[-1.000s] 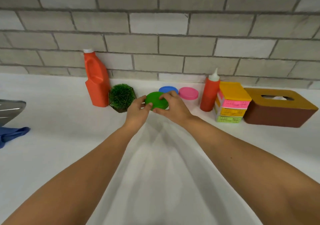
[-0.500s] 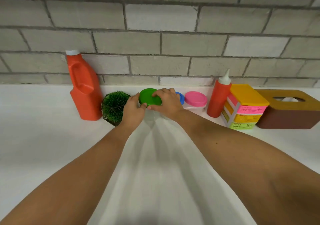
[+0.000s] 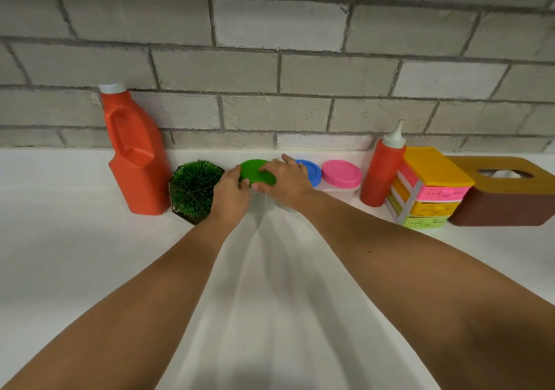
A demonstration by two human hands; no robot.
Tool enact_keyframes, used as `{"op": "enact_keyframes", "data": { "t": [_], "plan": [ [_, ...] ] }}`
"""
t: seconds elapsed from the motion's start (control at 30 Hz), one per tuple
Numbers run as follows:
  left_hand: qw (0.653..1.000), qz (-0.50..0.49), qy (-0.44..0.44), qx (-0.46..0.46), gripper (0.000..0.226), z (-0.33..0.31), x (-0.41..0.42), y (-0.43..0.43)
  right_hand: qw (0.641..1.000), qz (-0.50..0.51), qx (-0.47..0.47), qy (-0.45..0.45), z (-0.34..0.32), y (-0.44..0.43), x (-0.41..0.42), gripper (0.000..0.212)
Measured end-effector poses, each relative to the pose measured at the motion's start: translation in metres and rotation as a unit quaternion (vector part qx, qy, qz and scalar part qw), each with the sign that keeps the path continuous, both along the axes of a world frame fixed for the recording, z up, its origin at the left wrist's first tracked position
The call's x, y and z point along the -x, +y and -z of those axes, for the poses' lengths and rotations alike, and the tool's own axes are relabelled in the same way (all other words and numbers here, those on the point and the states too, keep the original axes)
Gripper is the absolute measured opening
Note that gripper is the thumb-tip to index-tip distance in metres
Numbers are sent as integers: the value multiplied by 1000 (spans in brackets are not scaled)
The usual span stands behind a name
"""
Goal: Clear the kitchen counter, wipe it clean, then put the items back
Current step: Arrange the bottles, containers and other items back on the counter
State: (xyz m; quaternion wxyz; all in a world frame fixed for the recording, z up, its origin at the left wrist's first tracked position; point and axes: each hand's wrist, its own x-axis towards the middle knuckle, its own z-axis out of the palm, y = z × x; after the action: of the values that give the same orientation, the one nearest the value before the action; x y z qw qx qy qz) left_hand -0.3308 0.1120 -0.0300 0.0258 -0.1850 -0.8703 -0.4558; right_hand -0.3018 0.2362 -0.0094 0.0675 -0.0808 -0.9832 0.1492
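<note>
Green-lidded jar (image 3: 255, 171): held upright at the back of the table (image 3: 75, 239), between the small plant (image 3: 195, 190) and the blue-lidded jar (image 3: 310, 171); whether its base is down cannot be told.
Left hand (image 3: 229, 193): curled round the jar's left side, thumb at the lid rim.
Right hand (image 3: 285, 184): draped over the lid, thumb pinched against its front edge.
Step judged: the jar is being set into the row.
Done well: it should be lowered straight, kept off the plant, and released only once seated.
</note>
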Motion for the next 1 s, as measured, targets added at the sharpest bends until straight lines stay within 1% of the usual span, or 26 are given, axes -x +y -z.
{"op": "enact_keyframes", "data": {
  "t": [0.13,0.3,0.37,0.47,0.57,0.67,0.83,1.0],
  "plan": [
    [999,6,24,40,36,3,4,0,1000,-5,7,3,3,2,-3,41],
    [997,10,35,62,31,3,1,0,1000,-5,-6,-29,1,0,-7,43],
    [996,11,34,77,33,3,1,0,999,-3,-4,-44,-2,0,-8,44],
    [995,9,31,90,40,0,-2,1,998,-8,-26,-57,-6,1,-8,47],
    [997,-10,36,68,51,-6,-12,4,1000,-1,-12,1,-12,5,-17,47],
    [996,-36,81,19,50,-16,-26,10,998,10,7,64,-17,14,-36,44],
    [994,-12,111,-18,45,-33,-55,34,994,51,3,92,-25,39,-79,39],
    [991,27,129,-29,39,-47,-96,71,988,103,-17,117,-41,77,-137,37]
  ]
}}
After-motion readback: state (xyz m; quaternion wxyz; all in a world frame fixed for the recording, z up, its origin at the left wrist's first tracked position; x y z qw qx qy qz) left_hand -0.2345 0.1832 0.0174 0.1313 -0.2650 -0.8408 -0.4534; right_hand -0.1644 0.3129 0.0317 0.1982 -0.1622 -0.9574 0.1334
